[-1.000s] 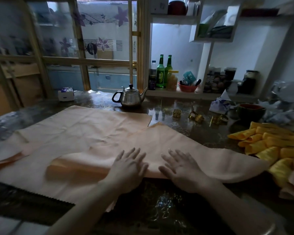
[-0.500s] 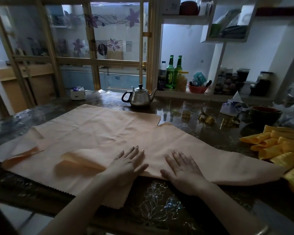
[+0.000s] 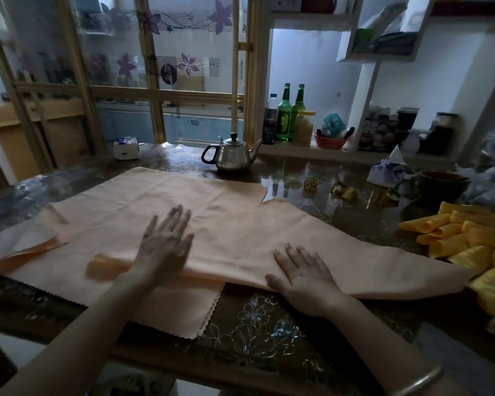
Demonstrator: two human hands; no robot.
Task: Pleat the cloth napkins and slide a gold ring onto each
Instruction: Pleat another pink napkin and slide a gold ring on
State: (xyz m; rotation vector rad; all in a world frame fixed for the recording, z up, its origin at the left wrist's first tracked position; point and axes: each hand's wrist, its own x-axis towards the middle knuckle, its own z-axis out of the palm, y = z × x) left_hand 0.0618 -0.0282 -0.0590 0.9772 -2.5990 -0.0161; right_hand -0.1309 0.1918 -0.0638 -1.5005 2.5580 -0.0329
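Peach napkin lies spread on the surface, its folded band running left-right directly under both hands. Left hand is flat on the cloth, further in, blurred. Right hand is flat on the near fold edge. Both are palm-down, fingers straight, apart, gripping nothing. Gold rings sit beyond to the right, nearer the right hand. Labels on the green bottles are unreadable; no legible writing elsewhere.

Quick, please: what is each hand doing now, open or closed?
Left hand: open, flat on the peach napkin.
Right hand: open, flat on the napkin too.
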